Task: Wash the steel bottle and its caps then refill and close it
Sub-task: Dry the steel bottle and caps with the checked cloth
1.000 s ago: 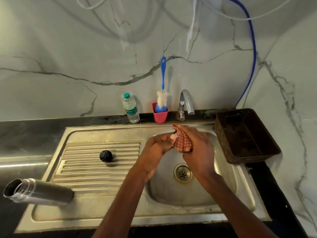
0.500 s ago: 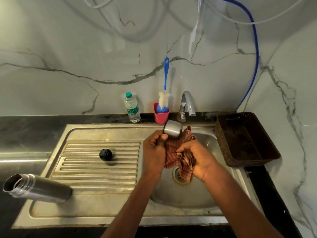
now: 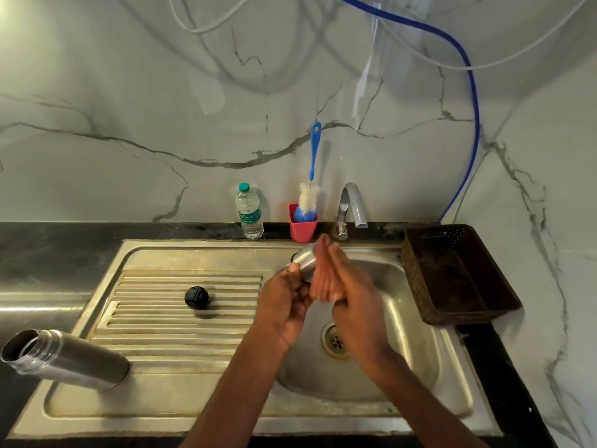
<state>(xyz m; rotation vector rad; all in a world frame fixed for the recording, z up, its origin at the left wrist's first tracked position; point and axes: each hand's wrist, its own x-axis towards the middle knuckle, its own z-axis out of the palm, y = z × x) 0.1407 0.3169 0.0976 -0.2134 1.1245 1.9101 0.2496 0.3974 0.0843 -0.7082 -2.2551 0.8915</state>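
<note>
Over the sink basin (image 3: 416, 350) my left hand (image 3: 284, 305) grips the steel outer cap (image 3: 305, 258), tilted with its mouth to the upper left. My right hand (image 3: 352, 295) lies motion-blurred against the cap's side. A bunched reddish cloth (image 3: 323, 286) is pressed between its palm and the cap. The open steel bottle (image 3: 64, 363) lies on its side at the sink's front left corner, mouth to the left. A black inner cap (image 3: 196, 297) rests on the ribbed drainboard (image 3: 161, 324).
The tap (image 3: 350, 205) stands behind my hands, with no water visibly running. Left of it are a red cup (image 3: 302, 229) holding a blue bottle brush (image 3: 308, 198) and a plastic water bottle (image 3: 249, 211). A brown basket (image 3: 458, 276) sits on the sink's right edge.
The cloth hung loose from my right hand half a second ago. Now it is bunched against the steel cap, and my right hand has moved up onto the cap.
</note>
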